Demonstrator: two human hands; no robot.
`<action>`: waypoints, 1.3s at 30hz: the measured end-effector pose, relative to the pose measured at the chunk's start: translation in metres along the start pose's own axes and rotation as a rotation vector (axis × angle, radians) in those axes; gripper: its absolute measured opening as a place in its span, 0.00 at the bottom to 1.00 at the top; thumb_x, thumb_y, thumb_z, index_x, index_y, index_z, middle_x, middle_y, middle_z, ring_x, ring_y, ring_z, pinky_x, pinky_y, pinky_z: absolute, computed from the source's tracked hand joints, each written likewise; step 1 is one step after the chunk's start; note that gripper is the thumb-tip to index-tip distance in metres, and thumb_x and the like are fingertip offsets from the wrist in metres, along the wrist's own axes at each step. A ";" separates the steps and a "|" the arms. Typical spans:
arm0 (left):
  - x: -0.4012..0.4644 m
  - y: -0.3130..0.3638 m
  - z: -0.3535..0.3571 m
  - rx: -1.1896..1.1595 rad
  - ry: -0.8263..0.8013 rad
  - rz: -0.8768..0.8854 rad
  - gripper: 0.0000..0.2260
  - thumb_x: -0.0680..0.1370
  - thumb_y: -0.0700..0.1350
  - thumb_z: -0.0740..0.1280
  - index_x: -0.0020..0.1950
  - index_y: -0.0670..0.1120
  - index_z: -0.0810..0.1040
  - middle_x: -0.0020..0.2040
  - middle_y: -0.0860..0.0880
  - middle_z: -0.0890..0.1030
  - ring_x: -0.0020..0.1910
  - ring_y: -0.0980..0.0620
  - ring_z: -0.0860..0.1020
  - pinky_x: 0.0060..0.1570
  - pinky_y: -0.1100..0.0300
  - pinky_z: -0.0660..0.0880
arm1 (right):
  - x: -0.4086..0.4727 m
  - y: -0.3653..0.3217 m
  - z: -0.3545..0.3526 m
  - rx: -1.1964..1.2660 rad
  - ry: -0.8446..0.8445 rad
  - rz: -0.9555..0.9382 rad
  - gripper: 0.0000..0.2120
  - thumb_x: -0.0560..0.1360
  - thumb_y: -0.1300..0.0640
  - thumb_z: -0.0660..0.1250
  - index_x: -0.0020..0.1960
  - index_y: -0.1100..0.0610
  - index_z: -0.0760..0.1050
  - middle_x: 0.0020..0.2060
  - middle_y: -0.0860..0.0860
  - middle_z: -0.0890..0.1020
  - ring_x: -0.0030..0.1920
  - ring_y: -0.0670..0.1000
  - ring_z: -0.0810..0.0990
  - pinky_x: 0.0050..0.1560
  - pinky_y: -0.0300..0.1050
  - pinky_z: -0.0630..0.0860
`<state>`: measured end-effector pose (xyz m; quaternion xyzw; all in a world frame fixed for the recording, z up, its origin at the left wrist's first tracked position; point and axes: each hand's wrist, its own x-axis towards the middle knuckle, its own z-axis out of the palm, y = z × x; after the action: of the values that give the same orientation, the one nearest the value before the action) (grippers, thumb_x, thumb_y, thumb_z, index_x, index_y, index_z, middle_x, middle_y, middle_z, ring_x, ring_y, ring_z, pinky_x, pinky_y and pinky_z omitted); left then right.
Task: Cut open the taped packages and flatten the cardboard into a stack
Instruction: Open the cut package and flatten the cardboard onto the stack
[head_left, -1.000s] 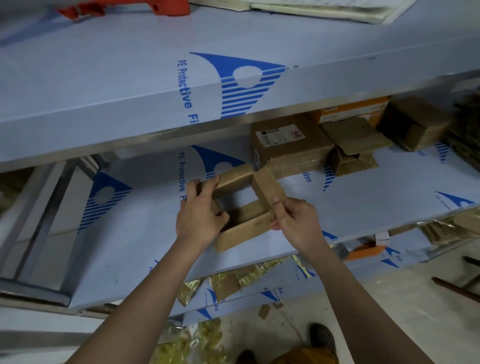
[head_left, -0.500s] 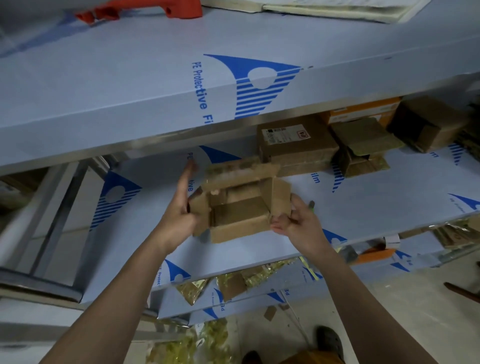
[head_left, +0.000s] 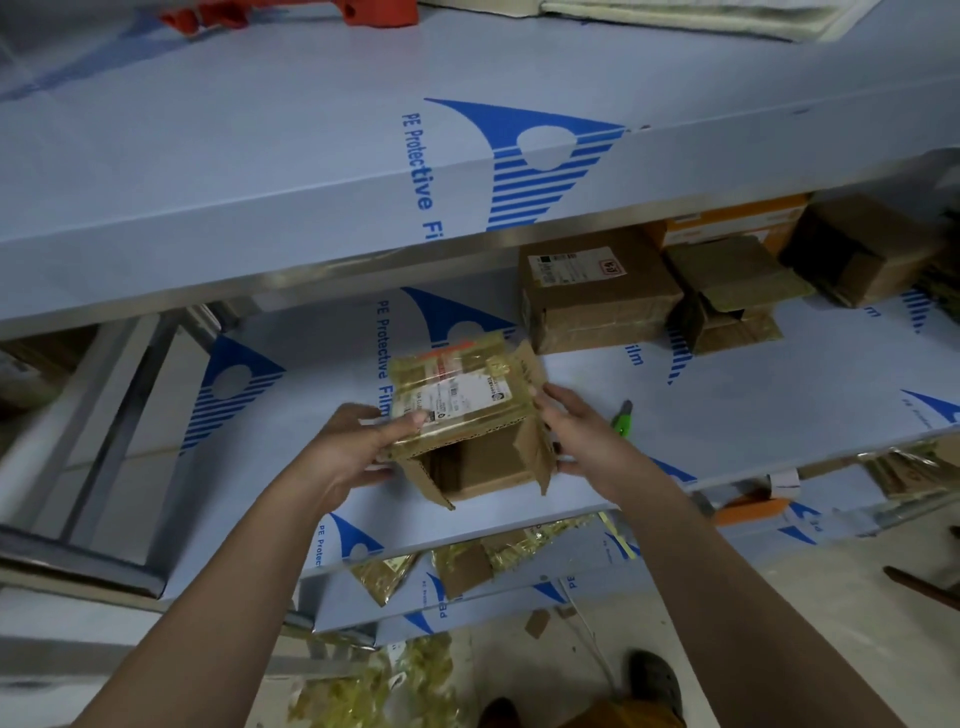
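Since the box (head_left: 467, 415) is cut open and empty, I hold it just above the shelf (head_left: 727, 405): left grip (head_left: 358, 447) clamps its taped side, right hand (head_left: 576, 436) lies flat, ready to collapse it.

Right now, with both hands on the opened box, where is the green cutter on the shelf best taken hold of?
Grip the green cutter by its green handle, coming from the right hand side; it lies flat and clear of the box, its grey tip pointing away.

I see dim, bluish, even light, soft shadow beneath the upper shelf (head_left: 363, 171), slight blur, and edges bowed by wide-angle distortion.
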<state>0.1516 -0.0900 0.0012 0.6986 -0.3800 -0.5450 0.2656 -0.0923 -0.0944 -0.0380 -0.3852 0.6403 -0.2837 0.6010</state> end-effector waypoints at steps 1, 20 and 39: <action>0.001 -0.001 -0.003 -0.036 -0.092 -0.078 0.30 0.66 0.53 0.77 0.61 0.42 0.72 0.54 0.43 0.82 0.53 0.44 0.82 0.52 0.50 0.80 | 0.000 0.003 0.002 0.009 -0.014 -0.001 0.34 0.73 0.33 0.64 0.75 0.40 0.61 0.68 0.52 0.75 0.65 0.57 0.75 0.65 0.59 0.74; 0.024 -0.056 0.004 0.500 0.316 0.181 0.19 0.76 0.43 0.71 0.65 0.41 0.73 0.59 0.43 0.77 0.57 0.42 0.75 0.51 0.53 0.74 | 0.003 0.035 0.045 -0.601 0.255 -0.302 0.30 0.75 0.51 0.73 0.73 0.51 0.66 0.59 0.56 0.68 0.53 0.59 0.79 0.60 0.49 0.76; 0.072 -0.046 -0.014 1.316 0.188 0.346 0.29 0.80 0.42 0.63 0.78 0.60 0.57 0.79 0.56 0.58 0.77 0.48 0.57 0.76 0.48 0.52 | 0.053 0.003 -0.012 -0.553 0.584 -0.406 0.22 0.79 0.60 0.62 0.73 0.52 0.66 0.69 0.56 0.69 0.61 0.58 0.75 0.65 0.52 0.72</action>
<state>0.1847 -0.1231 -0.0712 0.6881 -0.7135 -0.0877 -0.0989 -0.1034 -0.1387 -0.0684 -0.5530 0.7462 -0.3108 0.2018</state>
